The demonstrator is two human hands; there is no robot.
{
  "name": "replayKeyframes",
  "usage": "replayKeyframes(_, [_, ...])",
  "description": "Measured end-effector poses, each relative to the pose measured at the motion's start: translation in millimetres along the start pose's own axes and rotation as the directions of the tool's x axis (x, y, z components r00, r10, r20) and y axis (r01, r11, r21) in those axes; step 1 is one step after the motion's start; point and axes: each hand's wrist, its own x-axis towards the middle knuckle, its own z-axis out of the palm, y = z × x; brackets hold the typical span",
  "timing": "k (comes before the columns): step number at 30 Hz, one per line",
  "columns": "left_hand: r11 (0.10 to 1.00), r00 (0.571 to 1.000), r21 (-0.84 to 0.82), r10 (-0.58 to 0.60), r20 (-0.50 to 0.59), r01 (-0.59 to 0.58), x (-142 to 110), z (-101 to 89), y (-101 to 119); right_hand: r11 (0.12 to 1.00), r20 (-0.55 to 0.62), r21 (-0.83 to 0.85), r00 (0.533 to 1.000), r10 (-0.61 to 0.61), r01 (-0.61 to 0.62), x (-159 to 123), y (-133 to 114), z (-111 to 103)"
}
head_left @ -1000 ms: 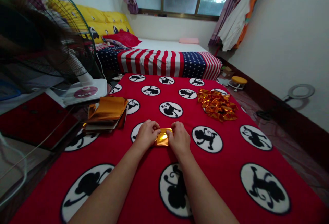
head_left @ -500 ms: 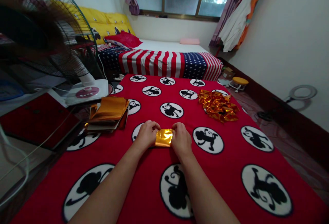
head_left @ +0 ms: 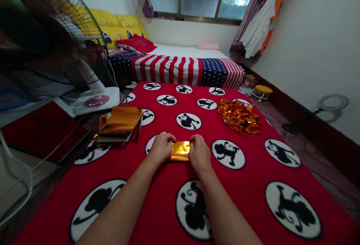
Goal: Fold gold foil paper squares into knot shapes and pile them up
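A shiny gold foil paper [head_left: 180, 151], folded into a short band, lies low over the red cloth in front of me. My left hand [head_left: 162, 147] pinches its left end, and my right hand [head_left: 200, 153] pinches the right end. Fingertips of both hands are partly hidden behind the paper. A stack of gold foil sheets [head_left: 120, 122] with pale backs sits to the left, beyond my left hand. On the right, farther off, lies a pile of folded gold foil pieces [head_left: 239, 117].
The red cloth [head_left: 236, 207] with monkey prints covers the surface under my hands. A running fan [head_left: 101, 99] stands at the left by a dark red panel [head_left: 42, 130]. Behind are a bed with a flag-patterned cover [head_left: 174, 69] and a yellow stool [head_left: 263, 89].
Both hands hold the foil paper in nearly the same pose. The whole view has shifted very slightly; the fan blades have turned.
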Motion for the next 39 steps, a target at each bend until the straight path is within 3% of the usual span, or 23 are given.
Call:
replayKeyframes(5, [1.000,1.000,-0.007,0.005,-0.026,-0.005,-1,3.7,1,0.998,-0.023,-0.046,0.999,-0.036,0.035,-3,-4,1])
replayKeyframes(13, [0.998,1.000,-0.059,0.000,-0.005,0.000,0,2.7,-3,0.998,-0.013,0.056,1.000,-0.020,0.021,3,8,0])
replayKeyframes(26, [0.996,0.999,-0.082,-0.020,-0.031,0.018,3,-3.0,-11,0.998,0.022,-0.059,1.000,-0.010,0.012,3,1,-6])
replayKeyframes(34, [0.989,1.000,-0.149,-0.024,-0.004,0.023,6,-1.9,-21,0.996,0.071,0.061,0.996,0.061,-0.065,8,7,-9])
replayKeyframes(39, [0.989,1.000,-0.147,0.009,-0.012,-0.011,6,-5.2,-19,0.959,0.072,0.281,0.997,0.017,-0.037,11,17,-3])
